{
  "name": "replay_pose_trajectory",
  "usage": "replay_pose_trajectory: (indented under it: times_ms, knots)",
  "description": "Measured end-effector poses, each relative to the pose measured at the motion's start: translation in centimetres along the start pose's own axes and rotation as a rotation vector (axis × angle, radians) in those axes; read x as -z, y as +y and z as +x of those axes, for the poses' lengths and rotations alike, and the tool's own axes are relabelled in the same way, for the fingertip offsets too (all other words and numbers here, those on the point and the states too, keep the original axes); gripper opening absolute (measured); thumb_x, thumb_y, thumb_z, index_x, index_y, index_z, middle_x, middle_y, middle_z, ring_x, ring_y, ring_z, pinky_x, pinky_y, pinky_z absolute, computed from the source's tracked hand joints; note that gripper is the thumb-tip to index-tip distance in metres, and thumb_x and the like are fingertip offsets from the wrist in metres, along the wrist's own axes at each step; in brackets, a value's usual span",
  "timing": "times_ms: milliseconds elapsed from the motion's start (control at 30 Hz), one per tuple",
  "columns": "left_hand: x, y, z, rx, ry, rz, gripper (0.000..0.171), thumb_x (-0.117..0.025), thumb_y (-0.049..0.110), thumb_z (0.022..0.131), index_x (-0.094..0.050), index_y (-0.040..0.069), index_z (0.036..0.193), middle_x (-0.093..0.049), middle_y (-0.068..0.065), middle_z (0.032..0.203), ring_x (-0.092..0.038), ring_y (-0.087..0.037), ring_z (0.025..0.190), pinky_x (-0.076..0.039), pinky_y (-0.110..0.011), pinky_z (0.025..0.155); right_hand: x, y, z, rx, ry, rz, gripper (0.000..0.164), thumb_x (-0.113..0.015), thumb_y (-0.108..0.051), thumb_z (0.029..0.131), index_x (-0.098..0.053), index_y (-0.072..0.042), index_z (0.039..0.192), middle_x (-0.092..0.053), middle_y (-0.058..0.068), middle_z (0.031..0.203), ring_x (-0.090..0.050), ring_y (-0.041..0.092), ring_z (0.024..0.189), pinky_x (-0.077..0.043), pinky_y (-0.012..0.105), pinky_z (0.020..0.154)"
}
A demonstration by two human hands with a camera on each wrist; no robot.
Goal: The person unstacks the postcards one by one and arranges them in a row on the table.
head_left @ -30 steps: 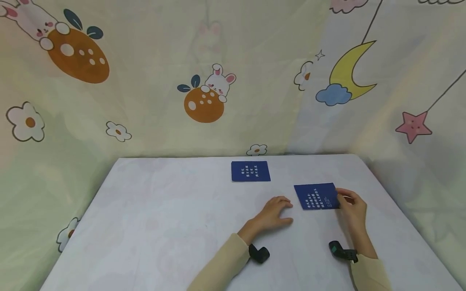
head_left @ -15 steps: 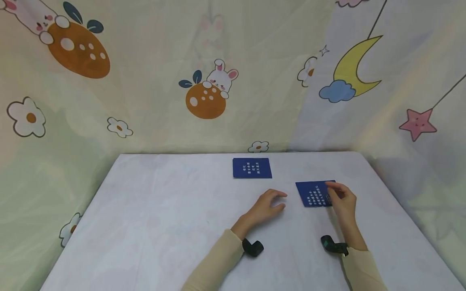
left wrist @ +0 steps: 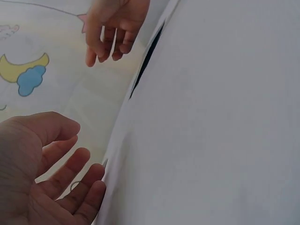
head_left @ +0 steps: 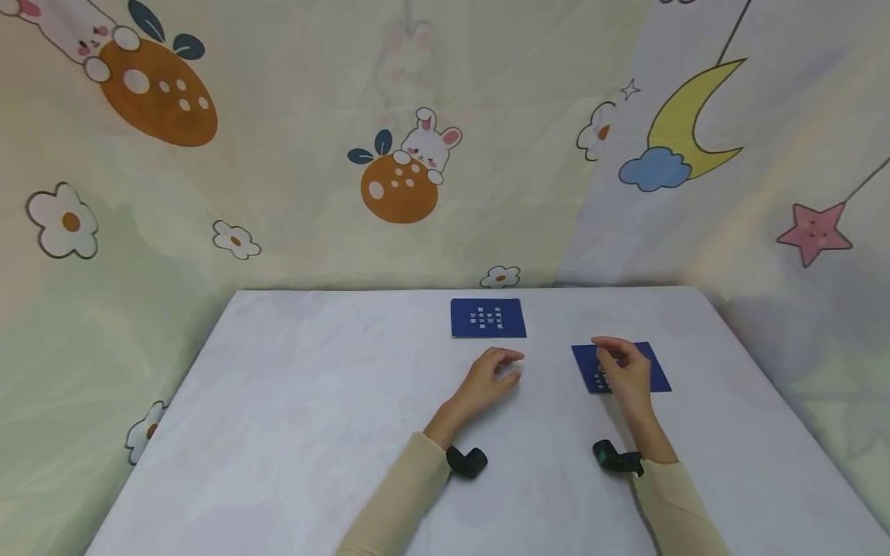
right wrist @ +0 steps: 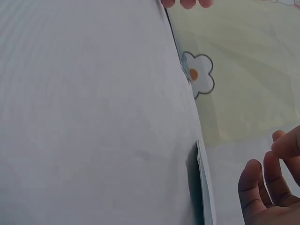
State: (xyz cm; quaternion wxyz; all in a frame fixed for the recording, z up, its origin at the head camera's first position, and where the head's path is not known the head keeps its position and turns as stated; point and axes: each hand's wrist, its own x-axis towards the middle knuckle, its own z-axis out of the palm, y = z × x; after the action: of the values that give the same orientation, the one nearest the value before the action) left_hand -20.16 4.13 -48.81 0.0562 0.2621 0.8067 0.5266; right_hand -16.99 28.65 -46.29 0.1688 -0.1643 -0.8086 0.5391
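Observation:
My right hand (head_left: pixel 629 378) is over a blue card (head_left: pixel 586 361) with white printed characters, hiding its middle. Its fingers are loosely bent, with nothing visible between them; the right wrist view shows a gap between thumb and fingers of this hand (right wrist: pixel 269 187). Whether it touches the card is unclear. My left hand (head_left: pixel 480 382) is in front of a second blue card (head_left: pixel 489 318) near the table's far edge, apart from it. Its fingers are relaxed and hold nothing, as the left hand (left wrist: pixel 61 173) in the left wrist view also shows.
Both cards lie flat on a white-covered table (head_left: pixel 313 401). A patterned fabric curtain (head_left: pixel 299 154) rises behind the table and along its sides. A black camera (head_left: pixel 467 462) is on the left wrist, and another black camera (head_left: pixel 617 457) is on the right wrist.
My right hand has left the near card's right edge and moved left across it. My left hand has shifted left and away from that card. The view has tilted slightly; both cards stay put.

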Motion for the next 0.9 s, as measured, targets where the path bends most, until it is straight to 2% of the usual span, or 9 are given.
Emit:
replay_pose_trajectory:
  times_ms: [100, 200, 333, 433, 500, 600, 733, 900]
  knots:
    - [0.8, -0.4, -0.2, 0.017, 0.021, -0.001, 0.031, -0.062, 0.009, 0.094, -0.062, 0.006, 0.125, -0.06, -0.007, 0.122, -0.055, -0.019, 0.114, -0.046, -0.028, 0.097, -1.0, -0.4, 0.1, 0.009, -0.037, 0.009, 0.024, -0.058, -0.006, 0.094, -0.066, -0.001, 0.115, -0.063, -0.003, 0.1, -0.058, 0.002, 0.077, -0.049, 0.014, 0.064]
    - [1.5, -0.8, -0.4, 0.019, 0.051, -0.002, 0.031, -0.062, 0.009, 0.093, -0.062, 0.006, 0.124, -0.06, -0.008, 0.122, -0.056, -0.02, 0.114, -0.047, -0.029, 0.095, -1.9, -0.8, 0.1, 0.033, -0.088, 0.024, 0.023, -0.058, -0.004, 0.093, -0.066, 0.002, 0.114, -0.066, 0.009, 0.106, -0.059, 0.001, 0.078, -0.05, 0.015, 0.065]
    - [2.4, -1.5, -0.6, 0.022, 0.095, 0.0, 0.03, -0.063, 0.009, 0.092, -0.063, 0.005, 0.123, -0.061, -0.009, 0.121, -0.057, -0.022, 0.112, -0.048, -0.03, 0.093, -3.0, -1.2, 0.1, 0.067, -0.227, 0.018, 0.026, -0.057, -0.003, 0.094, -0.063, 0.006, 0.118, -0.062, 0.024, 0.118, -0.057, 0.0, 0.082, -0.05, 0.014, 0.07]
    - [3.0, -1.8, -0.8, 0.037, 0.124, 0.0, 0.03, -0.063, 0.008, 0.092, -0.062, 0.004, 0.122, -0.061, -0.009, 0.121, -0.057, -0.023, 0.111, -0.049, -0.03, 0.092, -3.7, -1.4, 0.2, 0.08, -0.327, -0.016, 0.029, -0.056, -0.005, 0.095, -0.061, 0.006, 0.121, -0.059, 0.027, 0.122, -0.056, 0.0, 0.085, -0.049, 0.014, 0.071]
    - [3.4, -2.0, -0.8, 0.045, 0.14, -0.003, 0.03, -0.063, 0.008, 0.092, -0.062, 0.004, 0.122, -0.061, -0.009, 0.12, -0.058, -0.023, 0.11, -0.049, -0.031, 0.092, -4.1, -1.4, 0.3, 0.081, -0.365, -0.032, 0.031, -0.056, -0.006, 0.095, -0.06, 0.005, 0.123, -0.058, 0.026, 0.124, -0.055, 0.0, 0.087, -0.048, 0.014, 0.073]
    - [3.9, -2.3, -0.8, 0.052, 0.168, 0.0, 0.029, -0.062, 0.008, 0.092, -0.062, 0.004, 0.121, -0.061, -0.01, 0.12, -0.058, -0.023, 0.11, -0.049, -0.033, 0.092, -4.8, -1.5, 0.4, 0.085, -0.39, -0.033, 0.031, -0.056, -0.007, 0.096, -0.059, 0.005, 0.124, -0.057, 0.025, 0.125, -0.055, 0.004, 0.092, -0.048, 0.013, 0.075]
    - [4.6, -2.6, -0.9, 0.07, 0.206, 0.006, 0.029, -0.062, 0.009, 0.093, -0.062, 0.004, 0.121, -0.061, -0.01, 0.119, -0.057, -0.023, 0.11, -0.049, -0.034, 0.092, -5.6, -1.9, 0.6, 0.098, -0.396, -0.039, 0.03, -0.056, -0.007, 0.096, -0.059, 0.007, 0.123, -0.057, 0.026, 0.124, -0.057, 0.019, 0.1, -0.046, 0.014, 0.078]
    - [5.3, -2.9, -1.0, 0.082, 0.248, 0.011, 0.028, -0.061, 0.009, 0.093, -0.062, 0.003, 0.121, -0.06, -0.011, 0.119, -0.057, -0.024, 0.11, -0.048, -0.035, 0.092, -6.5, -2.2, 0.8, 0.087, -0.389, -0.065, 0.031, -0.054, -0.007, 0.097, -0.058, 0.008, 0.124, -0.057, 0.027, 0.126, -0.055, 0.034, 0.111, -0.044, 0.026, 0.091]
